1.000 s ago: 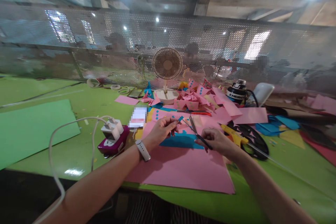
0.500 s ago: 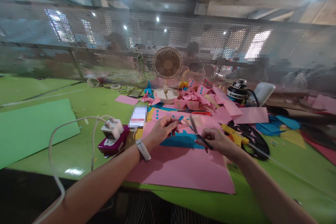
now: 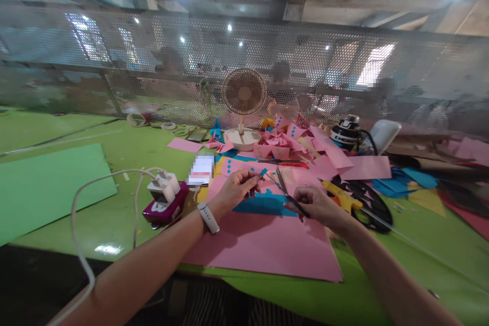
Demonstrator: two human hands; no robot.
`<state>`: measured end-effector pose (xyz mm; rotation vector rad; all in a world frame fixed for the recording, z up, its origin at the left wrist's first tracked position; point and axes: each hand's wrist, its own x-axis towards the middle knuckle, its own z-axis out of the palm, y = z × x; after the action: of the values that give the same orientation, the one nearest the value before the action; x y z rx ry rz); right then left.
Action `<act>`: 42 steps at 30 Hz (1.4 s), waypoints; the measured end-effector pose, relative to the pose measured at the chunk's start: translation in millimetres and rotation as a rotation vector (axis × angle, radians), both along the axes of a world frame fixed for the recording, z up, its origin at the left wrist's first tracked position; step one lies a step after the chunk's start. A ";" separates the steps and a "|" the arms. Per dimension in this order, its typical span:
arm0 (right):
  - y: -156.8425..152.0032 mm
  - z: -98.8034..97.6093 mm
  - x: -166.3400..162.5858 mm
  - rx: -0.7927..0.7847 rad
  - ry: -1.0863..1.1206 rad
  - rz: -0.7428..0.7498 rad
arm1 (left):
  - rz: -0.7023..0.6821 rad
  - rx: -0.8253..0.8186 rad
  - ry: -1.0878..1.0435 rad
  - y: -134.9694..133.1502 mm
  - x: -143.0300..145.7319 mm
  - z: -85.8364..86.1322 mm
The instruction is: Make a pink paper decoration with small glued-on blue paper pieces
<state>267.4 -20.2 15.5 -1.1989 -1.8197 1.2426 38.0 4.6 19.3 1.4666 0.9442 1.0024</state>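
My left hand (image 3: 234,189), with a white watch on the wrist, pinches a small blue paper scrap (image 3: 263,172) above a large pink sheet (image 3: 267,242). My right hand (image 3: 315,204) grips a pair of scissors (image 3: 284,189) whose blades are parted and point toward the scrap. Under both hands lies a blue sheet (image 3: 263,206) on top of the pink one. Small blue diamonds dot a pink paper (image 3: 239,167) just beyond my left hand.
A purple power strip (image 3: 166,206) with white plugs and a cable sits at left on the green table (image 3: 126,224). A green sheet (image 3: 46,188) lies far left. A small fan (image 3: 243,97), a pile of folded pink paper (image 3: 282,145), a yellow glue gun (image 3: 342,198) and a perforated screen stand behind.
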 end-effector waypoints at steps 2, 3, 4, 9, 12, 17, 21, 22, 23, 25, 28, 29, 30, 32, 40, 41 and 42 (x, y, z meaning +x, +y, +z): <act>0.8 -1.0 0.6 -0.007 0.000 -0.005 | 0.005 -0.004 0.000 -0.7 0.4 0.5; 1.1 -1.4 0.9 -0.009 -0.003 -0.009 | 0.008 -0.004 -0.002 -1.2 0.7 0.9; 1.4 -1.7 1.2 -0.008 -0.008 -0.012 | 0.011 -0.004 -0.005 -1.6 0.9 1.4; 1.6 -0.8 2.5 -0.004 -0.015 -0.015 | 0.035 0.012 -0.020 -2.2 1.2 2.5; -0.1 2.2 3.2 -0.013 0.008 -0.024 | 0.048 0.021 -0.036 -0.9 0.3 2.0; -1.8 4.6 4.1 -0.024 -0.003 0.047 | 0.042 0.035 -0.041 0.1 -1.0 1.7; 0.8 1.0 4.4 -0.028 -0.011 0.069 | 0.042 0.038 -0.049 -0.2 -0.7 1.8; 1.4 0.4 4.6 -0.032 -0.014 0.071 | 0.036 0.035 -0.052 -0.2 -0.6 1.7; 1.7 0.2 4.9 -0.034 -0.016 0.071 | 0.031 0.031 -0.055 -0.2 -0.5 1.6; 1.7 1.1 5.8 -0.028 -0.005 0.054 | 0.032 0.026 -0.062 -0.1 -0.4 1.3; 0.8 2.8 6.9 -0.010 0.024 0.028 | 0.042 0.034 -0.076 -0.1 -0.5 1.4; 0.8 2.7 7.1 -0.011 0.022 0.032 | 0.040 0.039 -0.078 -0.1 -0.6 1.5; 0.9 2.2 7.0 -0.017 0.012 0.043 | 0.036 0.046 -0.077 -0.2 -0.7 1.6; 1.7 0.2 6.3 -0.033 -0.012 0.061 | 0.022 0.058 -0.068 -0.5 -0.7 1.6; 0.6 -2.8 2.8 -0.042 -0.012 0.081 | -0.015 0.063 -0.026 -1.2 0.4 -1.0; 0.5 -3.0 2.6 -0.043 -0.010 0.079 | -0.020 0.070 -0.020 -1.2 0.5 -1.2; 0.6 -3.4 2.5 -0.045 -0.008 0.077 | -0.023 0.076 -0.014 -1.2 0.6 -1.3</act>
<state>269.9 -19.7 12.1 -1.1691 -1.8683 1.3296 38.5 3.4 18.0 1.5279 0.8859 1.0406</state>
